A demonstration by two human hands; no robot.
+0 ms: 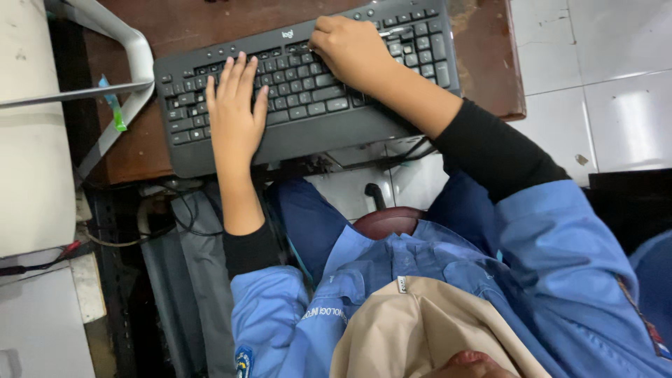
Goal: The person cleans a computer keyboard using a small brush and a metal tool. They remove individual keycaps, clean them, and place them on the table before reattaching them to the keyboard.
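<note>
A dark grey keyboard [308, 133] lies tilted on a brown wooden desk [483, 63]. My left hand [234, 112] rests flat on the keyboard's left half, fingers stretched out over the keys. My right hand [350, 49] sits on the upper middle keys with its fingers bent down onto them. Neither hand holds anything. Both forearms come out of black undersleeves and a blue jacket [546, 266]. A beige head covering [420, 336] fills the bottom middle.
A grey metal stand leg [136, 63] crosses the desk's left end, with a small green and blue wrapper [113, 105] beside it. Cables [161, 210] hang below the desk. A white unit [31, 140] stands at the left, white floor tiles [616, 84] at the right, a maroon seat [388, 220] below.
</note>
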